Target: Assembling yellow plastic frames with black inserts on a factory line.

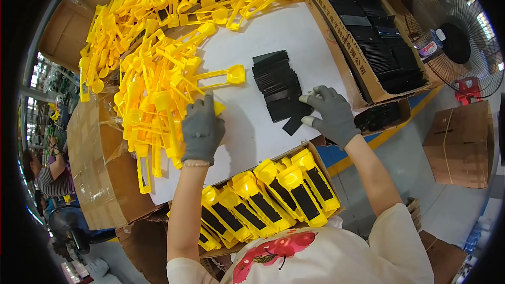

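My left hand [203,130], in a grey glove, is at the right edge of a heap of yellow plastic frames [158,97]. Its fingers are bent over a yellow piece that shows beside the fingertips; the grip is partly hidden. One frame [235,74] with a scoop-like end sticks out past the hand. My right hand [332,117], gloved alike, has its thumb and fingers closed around the end of a flat black strip [296,121]. That strip lies askew at the near end of a fanned row of black strips [276,83] on the white tabletop [231,121].
A cardboard box [342,37] full of black strips stands at the far right. Close to my body, another box [323,160] holds yellow frames with black strips fitted. A fan [455,42] and a closed carton [457,144] are at right. A person [52,179] sits at far left.
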Available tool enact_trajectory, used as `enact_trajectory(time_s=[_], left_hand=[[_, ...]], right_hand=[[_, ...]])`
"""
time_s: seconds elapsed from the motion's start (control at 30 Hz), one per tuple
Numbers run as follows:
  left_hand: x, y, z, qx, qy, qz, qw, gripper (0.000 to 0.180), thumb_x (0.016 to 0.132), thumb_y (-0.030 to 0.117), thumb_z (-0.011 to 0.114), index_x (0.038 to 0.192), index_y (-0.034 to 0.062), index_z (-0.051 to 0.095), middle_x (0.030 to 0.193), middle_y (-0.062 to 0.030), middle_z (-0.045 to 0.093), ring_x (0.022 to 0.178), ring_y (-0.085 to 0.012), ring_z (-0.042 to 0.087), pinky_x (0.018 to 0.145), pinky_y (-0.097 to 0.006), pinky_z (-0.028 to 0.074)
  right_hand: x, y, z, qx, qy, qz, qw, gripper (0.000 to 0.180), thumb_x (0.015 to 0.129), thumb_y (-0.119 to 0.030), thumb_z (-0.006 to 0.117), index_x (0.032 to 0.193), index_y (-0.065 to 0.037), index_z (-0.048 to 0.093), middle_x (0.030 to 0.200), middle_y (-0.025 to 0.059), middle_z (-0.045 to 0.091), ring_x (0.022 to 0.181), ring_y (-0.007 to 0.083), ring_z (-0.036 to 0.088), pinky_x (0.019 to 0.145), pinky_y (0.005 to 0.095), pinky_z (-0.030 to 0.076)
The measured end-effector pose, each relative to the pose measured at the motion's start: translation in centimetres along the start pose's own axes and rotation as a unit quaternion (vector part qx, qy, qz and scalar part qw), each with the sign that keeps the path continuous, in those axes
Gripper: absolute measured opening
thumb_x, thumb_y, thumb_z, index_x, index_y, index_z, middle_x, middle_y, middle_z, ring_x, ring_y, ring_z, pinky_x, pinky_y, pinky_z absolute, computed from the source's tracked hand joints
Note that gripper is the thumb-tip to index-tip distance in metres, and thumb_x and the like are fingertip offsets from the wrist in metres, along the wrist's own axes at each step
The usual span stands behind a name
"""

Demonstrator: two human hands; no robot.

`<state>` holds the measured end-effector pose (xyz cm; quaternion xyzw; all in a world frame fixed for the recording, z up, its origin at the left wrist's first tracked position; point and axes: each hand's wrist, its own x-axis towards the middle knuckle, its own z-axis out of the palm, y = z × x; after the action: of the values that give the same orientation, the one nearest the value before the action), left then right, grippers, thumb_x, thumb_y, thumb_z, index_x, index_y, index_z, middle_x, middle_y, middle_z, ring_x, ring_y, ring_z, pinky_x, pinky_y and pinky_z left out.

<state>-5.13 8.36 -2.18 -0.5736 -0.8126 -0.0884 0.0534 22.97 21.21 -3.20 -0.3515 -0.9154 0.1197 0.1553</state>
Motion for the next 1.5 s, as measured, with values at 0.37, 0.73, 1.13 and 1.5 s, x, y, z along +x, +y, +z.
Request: enact_trajectory(time_s=[0.37,0.73,1.13,1.5], left_hand=[[-7.7,-0.3,-8.5,-0.537,0.119,-0.201,0.811,0.028,0.092,0.003,0.054,0.118,-0.0016,0.061,0.095,-0.0095,0.067,0.075,-0.0143,0.066,0.066,-0.026,0.056],[-14.2,4.0,-6.9,-0.766,-0.043,-0.298,0.568,0.033,0.090,0.011,0.061,0.118,-0.0058,0.058,0.106,-0.0189,0.065,0.084,-0.0262,0.068,0.070,-0.030,0.058],[-14.6,6.6,-7.0,-0.800,-0.108,-0.274,0.523,0.029,0.092,0.004,0.055,0.118,-0.0072,0.058,0.100,-0.0173,0.066,0.084,-0.0271,0.069,0.070,-0.030,0.059],[-14.6,6.2,-5.9,-0.802,-0.143,-0.263,0.517,0.029,0.092,0.006,0.055,0.118,-0.0069,0.058,0.097,-0.0166,0.066,0.080,-0.0254,0.069,0.066,-0.029,0.058]], right_hand=[[3.1,-2.5,-0.2,-0.155,-0.191,-0.237,0.940,0.028,0.073,-0.014,0.071,0.099,-0.010,0.063,0.104,0.0059,0.058,0.096,0.0238,0.059,0.076,0.0325,0.051],[-3.0,-9.5,-9.8,0.545,-0.078,0.145,0.822,0.030,0.086,-0.014,0.067,0.110,-0.007,0.051,0.071,0.0008,0.061,0.060,0.0058,0.060,0.053,0.0209,0.047],[-5.7,-12.0,-5.6,0.460,-0.071,0.129,0.876,0.022,0.088,-0.015,0.065,0.102,-0.004,0.050,0.078,0.0101,0.066,0.068,0.0183,0.069,0.061,0.0287,0.054],[-5.5,-12.3,-5.1,0.284,-0.015,0.039,0.958,0.020,0.087,-0.016,0.065,0.100,-0.007,0.051,0.079,0.0129,0.067,0.072,0.0319,0.068,0.061,0.0338,0.053]])
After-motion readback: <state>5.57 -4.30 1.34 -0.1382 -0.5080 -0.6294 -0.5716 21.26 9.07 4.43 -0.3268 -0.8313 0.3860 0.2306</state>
